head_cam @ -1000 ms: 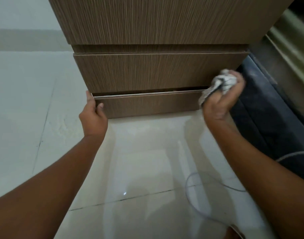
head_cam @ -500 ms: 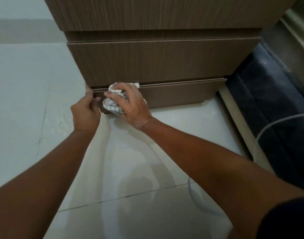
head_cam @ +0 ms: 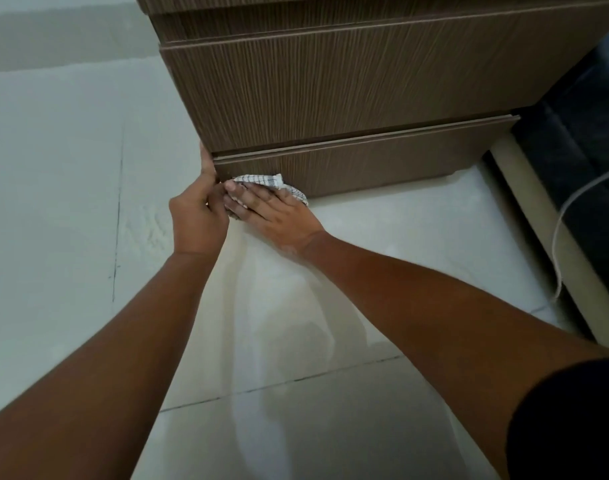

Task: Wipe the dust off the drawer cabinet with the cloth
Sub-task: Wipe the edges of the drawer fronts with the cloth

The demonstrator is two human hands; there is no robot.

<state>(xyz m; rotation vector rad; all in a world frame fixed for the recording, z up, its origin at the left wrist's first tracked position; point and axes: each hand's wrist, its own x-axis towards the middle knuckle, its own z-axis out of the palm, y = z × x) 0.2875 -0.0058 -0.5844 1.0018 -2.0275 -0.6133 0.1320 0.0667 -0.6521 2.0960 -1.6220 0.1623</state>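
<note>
The brown wood-grain drawer cabinet (head_cam: pixel 330 88) fills the top of the head view, its lowest drawer (head_cam: pixel 365 161) standing slightly forward of the one above. My right hand (head_cam: pixel 272 213) presses a white checked cloth (head_cam: pixel 261 181) flat against the lower left part of that drawer's front, close to the floor. My left hand (head_cam: pixel 197 211) holds the drawer's left edge, thumb up along the corner, touching the fingers of the right hand. Most of the cloth is hidden under my right palm.
Pale glossy floor tiles (head_cam: pixel 71 202) spread left of and in front of the cabinet. A dark blue upholstered piece (head_cam: pixel 580 161) stands to the right, with a thin white cable (head_cam: pixel 559 237) hanging along it.
My right hand swept the cloth from the drawer's right end to its left end, then down onto the lower front. My left hand stayed on the left edge. The view shifted left.
</note>
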